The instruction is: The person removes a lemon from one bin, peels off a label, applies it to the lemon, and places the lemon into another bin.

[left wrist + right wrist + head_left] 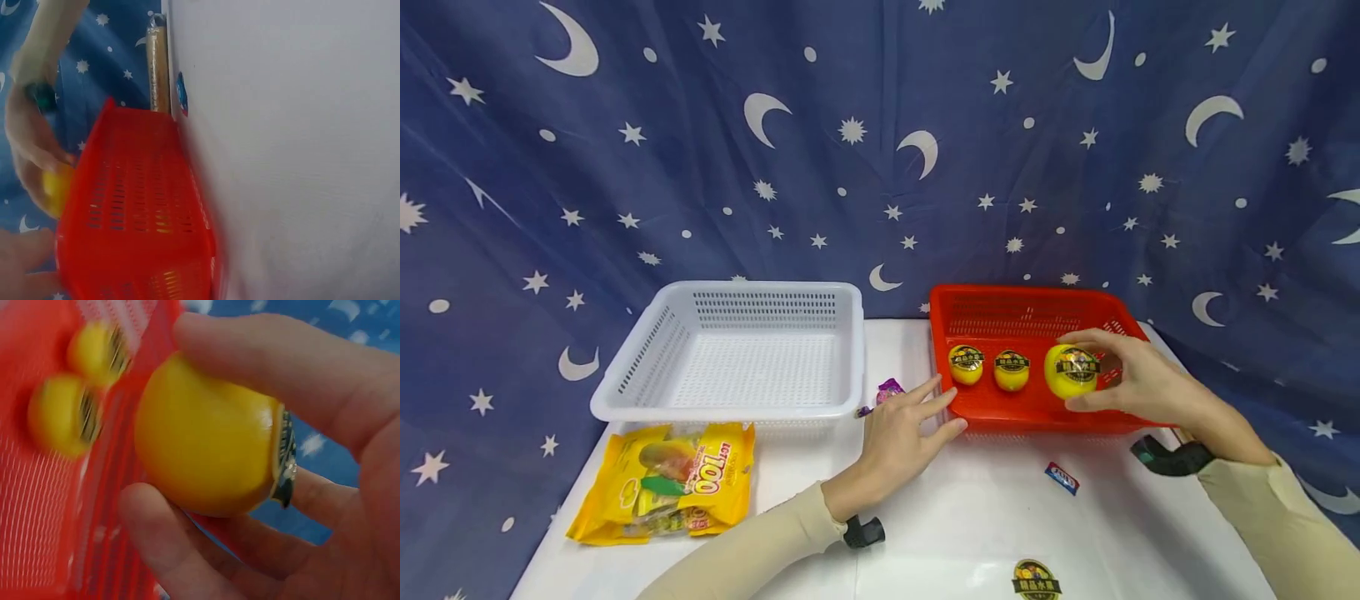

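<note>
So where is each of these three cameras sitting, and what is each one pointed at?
Head: worn on the head, looking down at the table; both hands and sleeves show, left hand by the red basket, right hand holding a yellow cup.
Left wrist: looks sideways along the table at the red basket's wall; blurred fingers show.
Right wrist: close on the fingers round the yellow cup.
All three share the red basket.
</note>
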Available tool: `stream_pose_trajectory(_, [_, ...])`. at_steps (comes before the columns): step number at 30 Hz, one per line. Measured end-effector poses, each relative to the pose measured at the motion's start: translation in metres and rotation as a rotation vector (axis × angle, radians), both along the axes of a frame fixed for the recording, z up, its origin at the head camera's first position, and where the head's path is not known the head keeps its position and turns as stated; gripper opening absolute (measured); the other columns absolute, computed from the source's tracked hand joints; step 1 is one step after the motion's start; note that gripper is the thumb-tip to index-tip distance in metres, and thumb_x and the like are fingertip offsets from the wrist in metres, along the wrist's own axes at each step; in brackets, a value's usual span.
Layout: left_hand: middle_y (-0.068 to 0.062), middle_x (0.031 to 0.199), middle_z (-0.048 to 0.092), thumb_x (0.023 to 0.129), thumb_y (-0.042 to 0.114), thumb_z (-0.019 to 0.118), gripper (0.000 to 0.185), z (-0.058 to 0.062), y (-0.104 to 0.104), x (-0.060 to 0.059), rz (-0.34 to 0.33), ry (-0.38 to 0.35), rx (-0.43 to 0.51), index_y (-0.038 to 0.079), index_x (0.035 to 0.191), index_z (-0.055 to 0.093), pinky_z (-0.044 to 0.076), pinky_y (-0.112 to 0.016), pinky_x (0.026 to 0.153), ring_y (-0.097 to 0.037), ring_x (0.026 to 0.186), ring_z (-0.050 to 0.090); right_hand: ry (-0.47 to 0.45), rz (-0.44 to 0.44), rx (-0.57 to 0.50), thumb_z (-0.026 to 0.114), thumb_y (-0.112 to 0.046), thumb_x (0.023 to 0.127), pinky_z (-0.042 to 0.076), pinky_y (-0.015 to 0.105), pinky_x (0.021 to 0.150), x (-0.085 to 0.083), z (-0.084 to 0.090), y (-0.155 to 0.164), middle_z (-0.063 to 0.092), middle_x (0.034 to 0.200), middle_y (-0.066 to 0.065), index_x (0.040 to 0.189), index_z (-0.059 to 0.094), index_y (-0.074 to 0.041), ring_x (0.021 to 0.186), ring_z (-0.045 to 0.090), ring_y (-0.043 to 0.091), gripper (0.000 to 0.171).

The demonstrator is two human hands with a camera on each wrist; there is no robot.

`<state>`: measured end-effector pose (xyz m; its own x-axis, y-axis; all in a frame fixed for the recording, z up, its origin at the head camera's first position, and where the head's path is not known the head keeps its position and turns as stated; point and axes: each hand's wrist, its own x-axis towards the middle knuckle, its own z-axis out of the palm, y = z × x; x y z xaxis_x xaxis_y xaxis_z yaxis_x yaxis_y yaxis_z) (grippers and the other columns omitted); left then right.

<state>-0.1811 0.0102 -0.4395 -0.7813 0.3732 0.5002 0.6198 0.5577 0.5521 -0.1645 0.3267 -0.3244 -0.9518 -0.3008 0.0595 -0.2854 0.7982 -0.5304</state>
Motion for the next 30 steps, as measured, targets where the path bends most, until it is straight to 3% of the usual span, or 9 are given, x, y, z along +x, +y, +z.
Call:
stream_pose_trajectory(4, [0.001, 0.138, 0.068, 0.091, 0.044, 0.076, 0.039, -0.006, 0.004, -0.002, 0.014, 0.017, -0.007, 0.024, 0.124, 0.075, 0.03, -0.013, 0.045, -0.023, 0.117, 0.072, -0.126, -0.03, 0.081, 0.092, -0.028, 0.075, 0.058, 0.028, 0.082, -0.055, -0.002, 0.03, 0.063, 0.129, 0.019, 0.14, 0.055, -0.006, 0.109, 0.061, 0.031, 0.078])
stream_pose_trajectory(7, [0.004, 0.136, 0.069, 0.091, 0.042, 0.076, 0.036, -0.005, 0.01, -0.002, 0.015, 0.027, 0.002, 0.025, 0.123, 0.076, 0.029, -0.012, 0.047, -0.02, 0.102, 0.076, -0.196, -0.033, 0.137, 0.093, -0.027, 0.074, 0.058, 0.04, 0.089, -0.084, -0.015, 0.049, 0.061, 0.129, 0.025, 0.137, 0.054, -0.001, 0.11, 0.06, 0.036, 0.079])
stream_pose_trajectory(10, [0.005, 0.134, 0.07, 0.092, 0.042, 0.076, 0.034, -0.004, 0.015, 0.0, 0.006, 0.017, 0.009, 0.026, 0.122, 0.076, 0.03, -0.013, 0.047, -0.016, 0.084, 0.076, -0.285, -0.025, 0.187, 0.094, -0.023, 0.072, 0.054, 0.053, 0.096, -0.099, -0.032, 0.063, 0.057, 0.13, 0.032, 0.133, 0.052, 0.004, 0.111, 0.057, 0.039, 0.078])
stream_pose_trajectory(13, [0.006, 0.134, 0.07, 0.092, 0.042, 0.076, 0.034, -0.002, 0.017, 0.003, 0.007, 0.006, 0.003, 0.026, 0.121, 0.077, 0.028, -0.013, 0.046, -0.007, 0.061, 0.065, -0.405, -0.016, 0.193, 0.094, -0.02, 0.071, 0.05, 0.059, 0.1, -0.104, -0.046, 0.068, 0.052, 0.13, 0.034, 0.13, 0.049, 0.005, 0.112, 0.053, 0.042, 0.078])
stream_pose_trajectory(16, [0.006, 0.133, 0.071, 0.092, 0.042, 0.076, 0.033, 0.0, 0.019, 0.005, 0.01, 0.009, -0.009, 0.027, 0.121, 0.077, 0.026, -0.014, 0.045, -0.001, 0.051, 0.051, -0.48, -0.021, 0.182, 0.094, -0.018, 0.07, 0.048, 0.062, 0.102, -0.101, -0.055, 0.07, 0.05, 0.131, 0.035, 0.13, 0.049, 0.003, 0.114, 0.051, 0.044, 0.078])
stream_pose_trajectory(17, [0.006, 0.133, 0.071, 0.091, 0.042, 0.076, 0.033, 0.001, 0.019, 0.006, 0.011, 0.01, -0.011, 0.027, 0.121, 0.077, 0.027, -0.014, 0.046, -0.001, 0.052, 0.052, -0.491, -0.026, 0.178, 0.094, -0.018, 0.07, 0.047, 0.062, 0.102, -0.1, -0.056, 0.07, 0.05, 0.131, 0.034, 0.13, 0.048, 0.002, 0.114, 0.051, 0.043, 0.078])
stream_pose_trajectory(23, [0.005, 0.134, 0.071, 0.091, 0.04, 0.077, 0.032, 0.001, 0.02, 0.006, -0.003, -0.012, 0.008, 0.025, 0.12, 0.078, 0.032, -0.012, 0.052, -0.012, 0.075, 0.074, -0.486, -0.036, 0.161, 0.093, -0.015, 0.071, 0.048, 0.061, 0.102, -0.094, -0.06, 0.071, 0.05, 0.13, 0.032, 0.13, 0.047, 0.002, 0.114, 0.05, 0.042, 0.076])
stream_pose_trajectory(26, [0.004, 0.135, 0.07, 0.091, 0.04, 0.076, 0.033, 0.001, 0.019, 0.007, -0.011, -0.025, 0.004, 0.023, 0.12, 0.078, 0.041, -0.015, 0.057, -0.014, 0.085, 0.077, -0.469, -0.022, 0.17, 0.093, -0.02, 0.072, 0.048, 0.063, 0.102, -0.091, -0.058, 0.071, 0.049, 0.134, 0.035, 0.136, 0.046, 0.004, 0.118, 0.05, 0.046, 0.082])
stream_pose_trajectory(30, [0.002, 0.138, 0.068, 0.091, 0.043, 0.075, 0.041, 0.009, 0.01, 0.012, -0.006, -0.011, -0.031, 0.022, 0.126, 0.075, 0.056, -0.028, 0.076, -0.018, 0.109, 0.074, -0.418, -0.023, 0.179, 0.09, -0.03, 0.076, 0.05, 0.064, 0.1, -0.085, -0.046, 0.07, 0.046, 0.144, 0.039, 0.148, 0.038, 0.004, 0.126, 0.049, 0.054, 0.095])
